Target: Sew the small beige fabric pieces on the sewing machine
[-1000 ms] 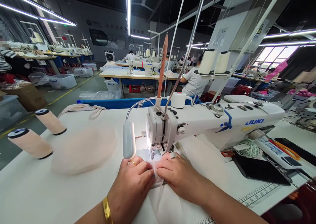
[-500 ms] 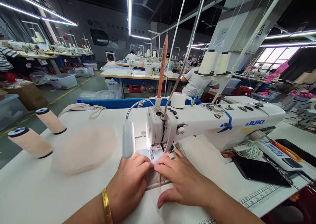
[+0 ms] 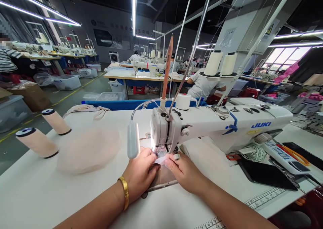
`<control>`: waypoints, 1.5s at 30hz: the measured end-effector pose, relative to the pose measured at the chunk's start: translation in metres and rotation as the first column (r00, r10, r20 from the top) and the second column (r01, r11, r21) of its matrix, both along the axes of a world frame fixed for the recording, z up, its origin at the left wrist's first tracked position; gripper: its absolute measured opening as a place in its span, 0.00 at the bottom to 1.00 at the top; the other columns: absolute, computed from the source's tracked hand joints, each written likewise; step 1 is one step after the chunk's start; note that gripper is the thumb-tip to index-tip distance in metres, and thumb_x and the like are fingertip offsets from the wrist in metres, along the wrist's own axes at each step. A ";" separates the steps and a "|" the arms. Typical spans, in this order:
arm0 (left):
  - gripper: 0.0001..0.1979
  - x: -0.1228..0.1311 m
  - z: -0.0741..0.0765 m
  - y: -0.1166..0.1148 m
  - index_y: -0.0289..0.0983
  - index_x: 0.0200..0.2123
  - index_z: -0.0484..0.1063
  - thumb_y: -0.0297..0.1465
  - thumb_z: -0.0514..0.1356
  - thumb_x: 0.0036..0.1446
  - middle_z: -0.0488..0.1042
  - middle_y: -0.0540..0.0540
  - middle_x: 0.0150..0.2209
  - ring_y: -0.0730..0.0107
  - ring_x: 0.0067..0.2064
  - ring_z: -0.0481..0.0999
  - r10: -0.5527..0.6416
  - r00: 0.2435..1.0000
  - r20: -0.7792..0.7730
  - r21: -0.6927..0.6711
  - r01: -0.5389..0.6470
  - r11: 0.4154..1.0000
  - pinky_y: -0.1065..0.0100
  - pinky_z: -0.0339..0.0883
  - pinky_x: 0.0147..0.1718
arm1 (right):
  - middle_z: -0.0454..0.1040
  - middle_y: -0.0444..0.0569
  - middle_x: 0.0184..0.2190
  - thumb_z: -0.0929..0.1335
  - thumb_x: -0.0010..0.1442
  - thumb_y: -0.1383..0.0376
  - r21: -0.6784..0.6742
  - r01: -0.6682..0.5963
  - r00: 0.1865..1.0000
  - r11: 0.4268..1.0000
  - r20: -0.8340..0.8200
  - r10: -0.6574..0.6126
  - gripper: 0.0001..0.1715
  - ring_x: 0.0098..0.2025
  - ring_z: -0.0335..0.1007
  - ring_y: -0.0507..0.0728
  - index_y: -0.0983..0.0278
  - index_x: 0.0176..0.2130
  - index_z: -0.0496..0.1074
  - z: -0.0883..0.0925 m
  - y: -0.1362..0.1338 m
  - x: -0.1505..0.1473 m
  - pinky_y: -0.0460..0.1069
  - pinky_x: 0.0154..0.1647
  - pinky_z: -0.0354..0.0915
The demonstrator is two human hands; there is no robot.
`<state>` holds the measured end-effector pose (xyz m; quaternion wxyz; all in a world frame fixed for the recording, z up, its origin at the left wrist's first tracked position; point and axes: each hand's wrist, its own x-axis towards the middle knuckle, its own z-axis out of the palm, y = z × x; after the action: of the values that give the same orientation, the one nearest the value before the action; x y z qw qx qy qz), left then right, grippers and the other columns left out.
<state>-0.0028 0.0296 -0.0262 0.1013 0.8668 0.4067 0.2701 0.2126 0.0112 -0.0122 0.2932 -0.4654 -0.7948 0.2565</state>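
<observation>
A white sewing machine (image 3: 202, 121) stands in front of me, its needle area lit by a small lamp (image 3: 133, 140). Close under the needle, a thin pale piece of fabric (image 3: 161, 159) is pinched between my hands. My left hand (image 3: 141, 170), with a gold bracelet at the wrist, is closed on the fabric's left side by the presser foot. On the other side my right hand (image 3: 185, 172) grips it between thumb and fingers. Sheer beige fabric (image 3: 207, 155) lies right of the needle, under the machine arm. The fingertips partly hide the presser foot.
Two peach thread cones (image 3: 37, 142) lie at the left beside a sheer beige fabric pile (image 3: 88, 151). To the right are a black phone (image 3: 264, 173), a coiled cable (image 3: 254, 153) and a ruler strip (image 3: 264, 198). A pencil (image 3: 168, 67) stands upright on the machine head.
Both hands have moved slightly up toward the needle. My right hand's spread thumb has closed in against its fingers, and the pale fabric now shows lifted between the hands.
</observation>
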 end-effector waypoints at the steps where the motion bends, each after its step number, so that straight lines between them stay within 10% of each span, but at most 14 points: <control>1: 0.12 0.000 -0.001 0.002 0.39 0.34 0.73 0.25 0.51 0.66 0.75 0.44 0.38 0.59 0.42 0.72 -0.009 1.000 0.006 0.036 0.008 0.999 0.60 0.67 0.40 | 0.77 0.49 0.41 0.58 0.77 0.62 0.008 -0.011 1.000 1.000 0.002 0.011 0.17 0.45 0.72 0.59 0.60 0.38 0.71 0.001 0.000 0.000 0.53 0.45 0.68; 13: 0.17 -0.016 0.004 -0.023 0.42 0.38 0.78 0.19 0.53 0.64 0.80 0.50 0.35 0.62 0.37 0.72 -0.159 0.987 -0.006 0.194 0.158 0.968 0.58 0.57 0.40 | 0.77 0.44 0.42 0.71 0.71 0.53 0.145 -0.331 0.851 0.932 0.472 0.229 0.15 0.44 0.69 0.58 0.61 0.41 0.70 0.014 -0.019 0.009 0.55 0.48 0.56; 45: 0.16 -0.015 0.003 -0.008 0.39 0.41 0.79 0.21 0.52 0.70 0.84 0.49 0.38 0.62 0.38 0.76 -0.126 0.987 -0.100 0.269 0.148 0.952 0.58 0.61 0.40 | 0.77 0.47 0.35 0.68 0.72 0.62 0.254 -0.201 0.865 0.946 0.499 0.050 0.11 0.36 0.65 0.59 0.61 0.35 0.70 -0.003 -0.005 0.003 0.56 0.42 0.62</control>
<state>-0.0177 0.0218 -0.0233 -0.0183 0.9089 0.3079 0.2806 0.2161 0.0065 -0.0152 0.1333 -0.4119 -0.9010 0.0276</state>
